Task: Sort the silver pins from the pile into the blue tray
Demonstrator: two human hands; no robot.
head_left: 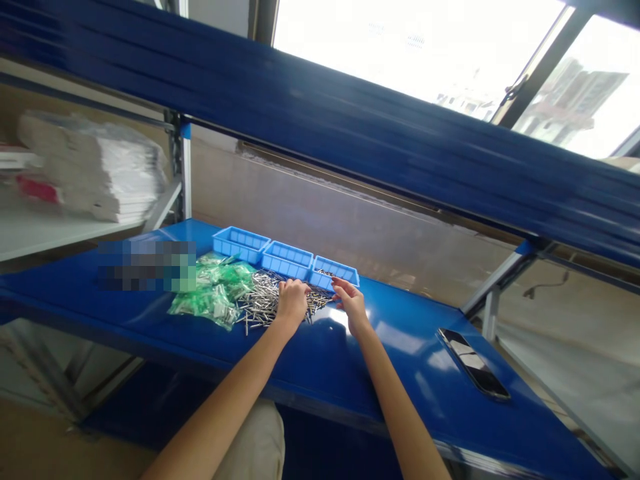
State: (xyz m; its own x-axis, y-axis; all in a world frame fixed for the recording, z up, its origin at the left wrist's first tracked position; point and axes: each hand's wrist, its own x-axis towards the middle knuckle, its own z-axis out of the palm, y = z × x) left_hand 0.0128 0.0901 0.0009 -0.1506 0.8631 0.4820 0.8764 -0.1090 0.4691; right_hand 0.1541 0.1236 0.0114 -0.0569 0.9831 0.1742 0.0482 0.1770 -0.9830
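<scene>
I have my left hand point(293, 301) down on the pile of metal pins point(260, 300), its fingers curled in; whether they pinch a pin I cannot tell from here; my right hand point(351, 303) is lifted just beside the pile's right end, thumb and fingers bent toward each other, and I cannot make out whether anything sits between them; the pins spread to the left of the left grip and across the gap between both hands, lying at many angles and over one another.

I judge this to be light fingertip work; I would take each pin from the loose edge of the pile, since a tug from the middle could roll its neighbours about; I would also mind my right knuckles against the right-hand blue bin point(320, 279), which stands just beyond that grip with some pieces inside; the green bags point(215, 303), left of the left grip, border the pile, so I would sweep gently on that side.
</scene>
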